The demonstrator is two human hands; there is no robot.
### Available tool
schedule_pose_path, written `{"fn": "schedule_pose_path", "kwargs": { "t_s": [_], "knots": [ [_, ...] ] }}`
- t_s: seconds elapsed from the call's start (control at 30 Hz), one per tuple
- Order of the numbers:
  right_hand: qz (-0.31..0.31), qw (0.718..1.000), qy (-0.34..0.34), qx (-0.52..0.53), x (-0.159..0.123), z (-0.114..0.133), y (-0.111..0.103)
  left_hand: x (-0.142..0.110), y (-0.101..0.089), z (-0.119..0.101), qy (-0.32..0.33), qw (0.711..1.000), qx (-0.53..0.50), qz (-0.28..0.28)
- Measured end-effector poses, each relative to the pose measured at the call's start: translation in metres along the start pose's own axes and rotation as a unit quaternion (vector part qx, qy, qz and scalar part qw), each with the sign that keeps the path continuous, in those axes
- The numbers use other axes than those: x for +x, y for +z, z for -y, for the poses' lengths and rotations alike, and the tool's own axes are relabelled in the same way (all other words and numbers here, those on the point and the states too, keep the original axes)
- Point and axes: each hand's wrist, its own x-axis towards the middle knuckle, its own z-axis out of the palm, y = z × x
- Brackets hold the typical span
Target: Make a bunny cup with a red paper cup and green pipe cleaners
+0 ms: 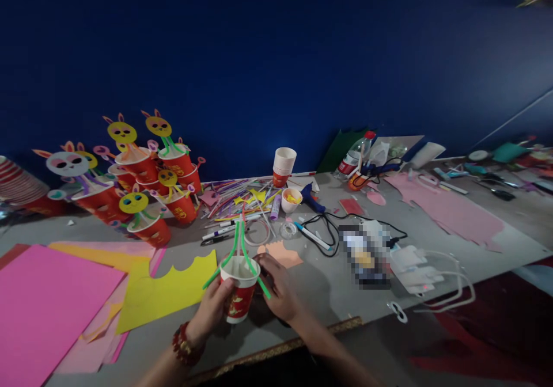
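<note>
My left hand (213, 303) holds a red and white paper cup (242, 300) upright from its left side, thumb over the front of the rim. Green straws (236, 237) rise from inside the cup around a pale upright stem. Two green ends stick out over the rim, one to each side. My right hand (279, 286) is curled against the cup's right side, beside the right green end. Its fingertips are partly hidden behind the cup. Under and left of the hands lies a yellow paper sheet (166, 292) with a scalloped cut edge.
Finished-looking cups with paper rabbit faces (149, 228) stand at left. Pink sheets (64, 312) lie in front. Behind are loose straws (228, 194), stacked cups (284, 165) and a blue glue gun (313, 198) with a cord. A blurred phone (365, 257) and white power strip (415, 269) lie right.
</note>
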Motion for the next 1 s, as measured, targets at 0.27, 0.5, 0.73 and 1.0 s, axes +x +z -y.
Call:
{"fn": "schedule_pose_path", "kwargs": {
  "t_s": [0.27, 0.5, 0.73, 1.0],
  "knots": [
    [0.008, 0.996, 0.038, -0.081, -0.029, 0.001, -0.021, 0.000, 0.004, -0.004, -0.018, 0.999, -0.041, -0.006],
    [-0.122, 0.969, 0.076, -0.202, -0.073, -0.028, -0.062, -0.003, 0.004, -0.005, -0.014, 0.997, -0.036, 0.070],
    [-0.355, 0.837, 0.143, -0.391, -0.134, -0.052, -0.144, -0.004, 0.006, -0.009, -0.029, 0.995, -0.046, 0.078],
    [-0.283, 0.807, 0.127, -0.502, -0.158, -0.052, -0.159, -0.005, 0.009, -0.009, -0.044, 0.996, -0.027, 0.075]
  ]
}}
